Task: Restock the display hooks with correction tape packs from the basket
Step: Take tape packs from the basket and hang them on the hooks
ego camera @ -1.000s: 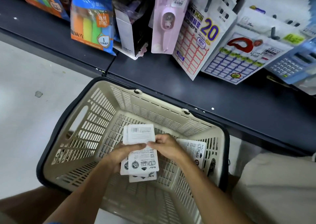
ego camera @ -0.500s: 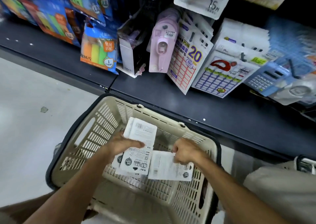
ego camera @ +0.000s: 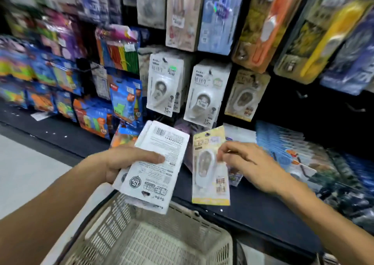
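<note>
**A:** Start at my left. What is that hand doing?

**B:** My left hand (ego camera: 119, 163) grips a stack of white packs (ego camera: 153, 165), thumb laid flat across the printed backs, the other fingers hidden under the stack. I judge it is the reserve, kept low over the basket (ego camera: 162, 242) so the other hand can draw from it.

**A:** And the middle?

**B:** One yellow-edged pack (ego camera: 209, 167) stands upright, face toward me, its hang hole at the top. My right hand (ego camera: 249, 163) pinches its right edge between thumb and curled fingertips. Held that way, I think, the hole stays free for threading.

**A:** Where does it go?

**B:** Above it hang two rows of white correction tape packs (ego camera: 166, 86), then a beige-carded pack (ego camera: 245, 94) to their right, which looks the closest match. The hook itself I cannot make out through the blur.

**A:** Further right?

**B:** Bare black backboard (ego camera: 303, 102), then blue packets leaning on the shelf (ego camera: 253, 210).
</note>
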`<state>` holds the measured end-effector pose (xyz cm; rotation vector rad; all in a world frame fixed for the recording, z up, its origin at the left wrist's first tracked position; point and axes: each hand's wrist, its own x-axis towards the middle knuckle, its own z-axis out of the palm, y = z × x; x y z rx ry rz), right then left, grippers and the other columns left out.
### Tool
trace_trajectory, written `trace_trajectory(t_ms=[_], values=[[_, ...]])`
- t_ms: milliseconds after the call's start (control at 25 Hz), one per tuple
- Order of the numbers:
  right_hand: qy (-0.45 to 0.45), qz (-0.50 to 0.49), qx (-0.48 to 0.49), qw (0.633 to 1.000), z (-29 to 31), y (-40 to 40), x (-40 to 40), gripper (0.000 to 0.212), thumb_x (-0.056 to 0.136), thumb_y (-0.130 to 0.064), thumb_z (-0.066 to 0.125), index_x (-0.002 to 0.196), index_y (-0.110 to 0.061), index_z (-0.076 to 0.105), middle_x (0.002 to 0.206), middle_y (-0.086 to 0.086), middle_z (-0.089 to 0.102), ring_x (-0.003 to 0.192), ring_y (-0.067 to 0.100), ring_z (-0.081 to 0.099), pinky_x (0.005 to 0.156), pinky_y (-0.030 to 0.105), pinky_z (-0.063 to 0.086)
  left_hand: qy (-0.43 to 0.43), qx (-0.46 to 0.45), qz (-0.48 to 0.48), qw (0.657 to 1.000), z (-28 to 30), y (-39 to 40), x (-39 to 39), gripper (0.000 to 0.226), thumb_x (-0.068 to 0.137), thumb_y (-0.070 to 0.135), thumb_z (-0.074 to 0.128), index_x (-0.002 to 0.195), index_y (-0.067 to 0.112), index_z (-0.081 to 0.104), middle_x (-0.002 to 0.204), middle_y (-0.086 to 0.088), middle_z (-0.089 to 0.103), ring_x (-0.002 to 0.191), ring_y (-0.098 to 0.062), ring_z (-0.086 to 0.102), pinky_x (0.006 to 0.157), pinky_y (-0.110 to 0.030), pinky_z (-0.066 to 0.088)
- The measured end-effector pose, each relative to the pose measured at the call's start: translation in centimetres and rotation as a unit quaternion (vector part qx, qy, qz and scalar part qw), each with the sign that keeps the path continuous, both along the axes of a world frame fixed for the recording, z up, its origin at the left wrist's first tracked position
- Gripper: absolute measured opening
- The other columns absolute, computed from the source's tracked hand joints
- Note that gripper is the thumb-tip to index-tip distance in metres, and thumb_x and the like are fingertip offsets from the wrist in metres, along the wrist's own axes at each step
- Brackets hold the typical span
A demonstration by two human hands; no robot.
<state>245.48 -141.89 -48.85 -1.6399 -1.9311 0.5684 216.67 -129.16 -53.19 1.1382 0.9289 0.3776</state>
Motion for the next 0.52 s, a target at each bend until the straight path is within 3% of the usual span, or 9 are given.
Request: trace_trajectory(t_ms=[80,120,240,360,440,520], values=[[0.128,-0.053,0.089,0.986,2.4,-0.6,1.8,0.028,0.084,-0.051,0.066,0.082,-0.023,0.063,0.067,-0.004,0.064,0.06,0.009,0.059,0.059,0.026,0.05,-0.036,0.019,0.01,0.999,3.5,-0.4,1.3,0.038,0.068,0.009,0.086,0.106,0.013,0.079,0.11,-0.02,0.077,0.097,-0.037,0.076,0.074,-0.05,0.064],[0.174,-0.094,0.128,0.972,2.9,-0.3,2.7,0.027,0.08,-0.048,0.073,0.08,-0.023,0.063,0.064,0.001,0.064,0.058,0.011,0.059,0.057,0.024,0.049,-0.055,0.028,0.019,0.998,4.7,-0.7,2.0,0.031,0.07,0.01,0.084,0.1,0.015,0.081,0.11,-0.02,0.077,0.097,-0.037,0.076,0.074,-0.049,0.064],[0.253,-0.202,0.19,0.927,4.0,1.9,5.0,0.021,0.084,-0.02,0.079,0.081,-0.025,0.059,0.073,0.028,0.058,0.063,0.023,0.05,0.061,0.038,0.044,-0.103,0.054,0.037,0.992,7.0,-1.7,4.3,0.036,0.065,0.013,0.083,0.102,0.016,0.081,0.108,-0.018,0.077,0.095,-0.037,0.076,0.071,-0.048,0.064],[0.261,-0.259,0.163,0.916,3.9,3.9,5.8,0.022,0.09,-0.008,0.072,0.089,-0.024,0.058,0.066,0.005,0.052,0.06,0.016,0.047,0.058,0.038,0.042,-0.13,0.095,0.061,0.985,7.6,-1.8,6.5,0.042,0.058,0.017,0.086,0.1,0.02,0.082,0.106,-0.014,0.079,0.093,-0.035,0.077,0.07,-0.046,0.065],[0.271,-0.27,0.152,0.911,3.8,4.7,5.4,0.017,0.088,-0.015,0.071,0.092,-0.026,0.059,0.072,0.007,0.052,0.06,0.014,0.049,0.053,0.039,0.042,-0.151,0.118,0.084,0.978,7.6,-1.5,7.5,0.037,0.059,0.016,0.085,0.095,0.024,0.083,0.103,-0.011,0.08,0.09,-0.031,0.078,0.063,-0.039,0.064],[0.282,-0.297,0.171,0.896,3.7,4.7,4.9,0.015,0.078,-0.029,0.069,0.091,-0.029,0.061,0.071,-0.003,0.05,0.057,0.009,0.045,0.053,0.032,0.036,-0.179,0.133,0.108,0.969,7.7,-0.9,8.2,0.039,0.059,0.014,0.085,0.098,0.02,0.082,0.102,-0.01,0.08,0.089,-0.03,0.078,0.061,-0.035,0.063]])
